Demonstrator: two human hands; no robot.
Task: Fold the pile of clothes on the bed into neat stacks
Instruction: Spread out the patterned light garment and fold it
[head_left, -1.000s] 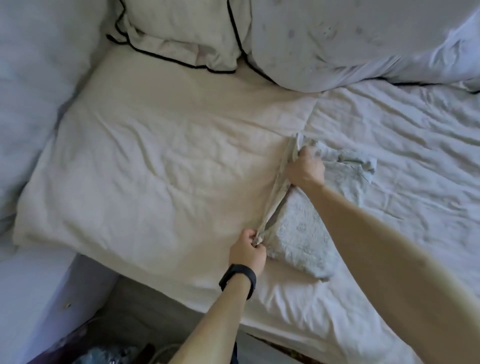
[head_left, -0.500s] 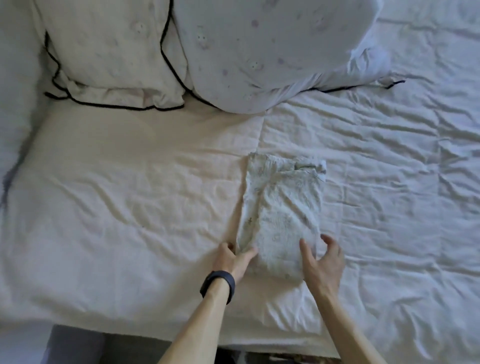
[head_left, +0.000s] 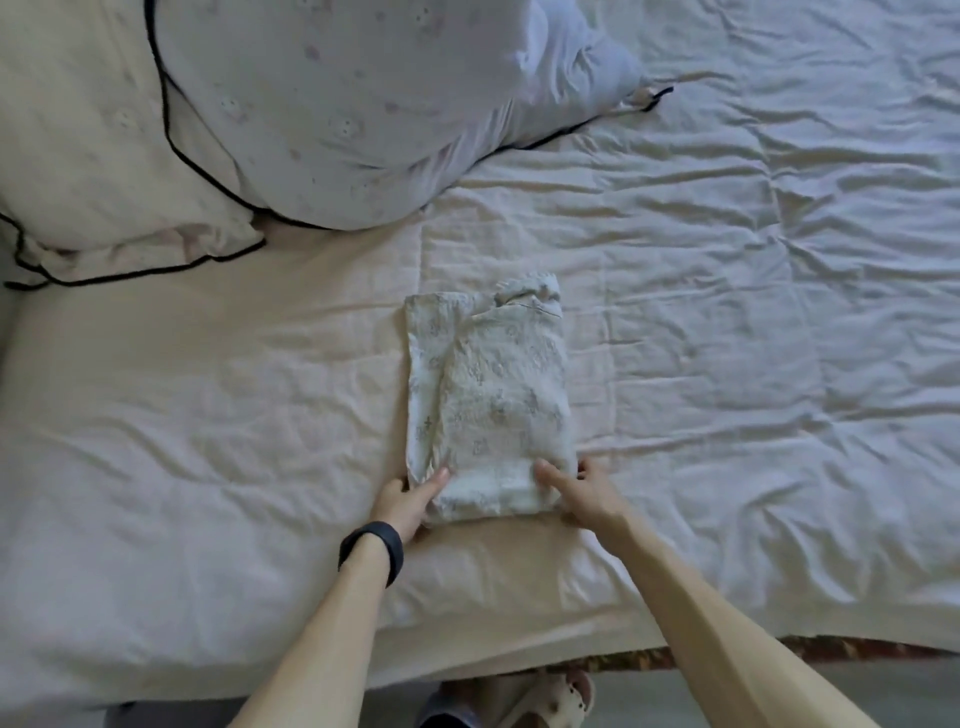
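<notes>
Head view: the garment, a pale cloth with a faint grey sprig print, lies folded into a narrow upright rectangle on the bed cover, near the front edge of the bed and well apart from the two pillows at the top left. Its far end is bunched and uneven; the long sides run fairly straight.

The left hand, with a dark wristband on the wrist, holds the near left corner: the thumb lies on top of the cloth and the fingers go to the side edge, seemingly tucked beneath. The right hand mirrors it at the near right corner, thumb on top, fingers curled at the right edge. Both look like light pinches rather than flat presses, though the fingers under the cloth are hidden.

The step in hand looks like the last fold, bringing the near end up over the far end. To do it well, both corners should rise together and level, the layers kept pinched so that they do not slide apart, and the near edge should land square on the bunched far end, which wants smoothing flat first.

A pale sandal shows on the floor below. No brand, label or writing can be read anywhere.
</notes>
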